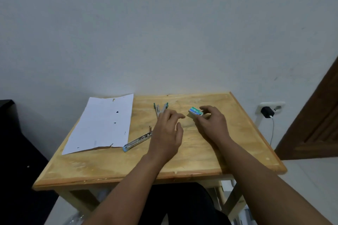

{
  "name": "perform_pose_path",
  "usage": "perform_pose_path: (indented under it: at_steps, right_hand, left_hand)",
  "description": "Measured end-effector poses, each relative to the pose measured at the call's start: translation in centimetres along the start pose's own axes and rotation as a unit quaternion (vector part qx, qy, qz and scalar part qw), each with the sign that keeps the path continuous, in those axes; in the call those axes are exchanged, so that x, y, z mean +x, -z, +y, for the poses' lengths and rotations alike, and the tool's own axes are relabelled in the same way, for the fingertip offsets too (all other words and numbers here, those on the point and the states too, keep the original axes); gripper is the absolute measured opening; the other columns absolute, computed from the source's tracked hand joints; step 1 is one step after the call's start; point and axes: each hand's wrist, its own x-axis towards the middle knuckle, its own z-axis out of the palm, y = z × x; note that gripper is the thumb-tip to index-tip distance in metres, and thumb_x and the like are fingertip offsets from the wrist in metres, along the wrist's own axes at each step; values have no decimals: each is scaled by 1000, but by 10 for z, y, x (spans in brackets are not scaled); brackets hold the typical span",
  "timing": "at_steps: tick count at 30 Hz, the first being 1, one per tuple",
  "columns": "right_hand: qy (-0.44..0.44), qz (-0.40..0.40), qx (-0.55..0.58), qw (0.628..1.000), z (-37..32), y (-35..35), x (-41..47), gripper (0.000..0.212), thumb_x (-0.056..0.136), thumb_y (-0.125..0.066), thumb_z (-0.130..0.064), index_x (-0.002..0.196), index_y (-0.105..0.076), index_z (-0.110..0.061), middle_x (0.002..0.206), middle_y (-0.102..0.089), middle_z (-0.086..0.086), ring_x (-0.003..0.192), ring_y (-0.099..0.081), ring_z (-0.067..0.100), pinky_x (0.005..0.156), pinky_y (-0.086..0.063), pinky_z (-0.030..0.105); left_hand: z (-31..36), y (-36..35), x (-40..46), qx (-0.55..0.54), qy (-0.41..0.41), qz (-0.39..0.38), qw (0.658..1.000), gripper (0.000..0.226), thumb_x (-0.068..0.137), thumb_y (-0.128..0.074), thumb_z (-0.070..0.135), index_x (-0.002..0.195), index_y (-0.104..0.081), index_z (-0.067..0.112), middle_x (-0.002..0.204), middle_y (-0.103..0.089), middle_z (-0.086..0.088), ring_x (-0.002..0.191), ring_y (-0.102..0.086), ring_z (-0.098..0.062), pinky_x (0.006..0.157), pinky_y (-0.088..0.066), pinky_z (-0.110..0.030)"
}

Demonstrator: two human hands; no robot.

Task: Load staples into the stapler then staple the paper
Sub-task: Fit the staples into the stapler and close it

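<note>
Both hands are at frame centre: right hand point(210, 124) grips the staple box point(196, 111); left hand point(167, 134) hovers relaxed, empty, beside the stapler point(160, 108).

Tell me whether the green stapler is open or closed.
Open: the green stapler lies on the wooden table with its two arms spread in a V.

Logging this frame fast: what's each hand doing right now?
Left hand: open, fingers relaxed, holding nothing.
Right hand: gripping the small staple box.
</note>
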Motion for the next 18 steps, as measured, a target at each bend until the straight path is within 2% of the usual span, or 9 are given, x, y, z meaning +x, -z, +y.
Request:
perform_pose_path:
  at_steps: [3,4,6,8,10,12,15,18]
  right_hand:
    - [-17,19,99,995,-3,6,-2,37,92,-75,-25,129,-68,-24,116,-68,-6,99,-66,10,67,-52,13]
    - [-18,20,119,993,-5,7,-3,36,92,-76,-24,127,-69,-23,114,-68,-7,97,-67,9,63,-51,11]
    - [-18,12,141,990,-7,9,-4,35,91,-78,-21,125,-70,-22,111,-68,-8,92,-67,7,62,-52,11]
    - [-19,-4,151,988,-7,8,-4,35,90,-80,-19,123,-71,-23,109,-68,-10,89,-67,6,62,-55,13]
    - [-20,-18,156,987,-7,8,-4,34,89,-81,-19,121,-72,-23,108,-69,-11,87,-67,6,62,-57,16]
    - [-16,-27,156,987,-8,9,-5,35,87,-83,-23,120,-72,-23,107,-70,-11,87,-68,7,62,-58,18]
    - [-22,-45,149,988,-8,10,-6,35,84,-85,-25,116,-73,-26,100,-72,-12,86,-69,7,62,-62,24]
    - [-21,-49,132,990,-5,8,-5,33,86,-83,-20,117,-74,-24,102,-74,-6,88,-70,8,58,-60,23]
  left_hand:
    - [11,-20,26,-96,117,-20,988,25,102,-55,17,125,-60,27,120,-53,13,104,-57,-1,84,-49,-18]
    - [12,-25,34,-135,170,-27,976,24,103,-56,19,124,-61,27,119,-57,12,101,-58,0,81,-50,-19]
    - [9,-36,49,-217,284,-47,933,21,103,-58,23,123,-63,26,113,-64,8,96,-62,-4,75,-52,-24]
    - [1,-41,57,-291,365,-61,882,21,101,-63,29,121,-64,23,103,-72,-1,88,-67,-15,73,-55,-33]
    - [-6,-44,63,-341,388,-63,854,21,98,-70,28,115,-64,17,92,-76,-11,76,-68,-19,69,-56,-37]
    - [-12,-43,65,-363,393,-68,842,21,95,-74,19,110,-62,11,85,-77,-17,69,-67,-21,69,-58,-38]
    - [-18,-45,67,-369,412,-68,830,15,96,-69,6,108,-61,2,87,-76,-23,70,-70,-24,76,-61,-43]
    - [-20,-47,68,-360,418,-66,831,9,97,-66,6,106,-63,3,88,-76,-21,70,-70,-22,77,-62,-43]
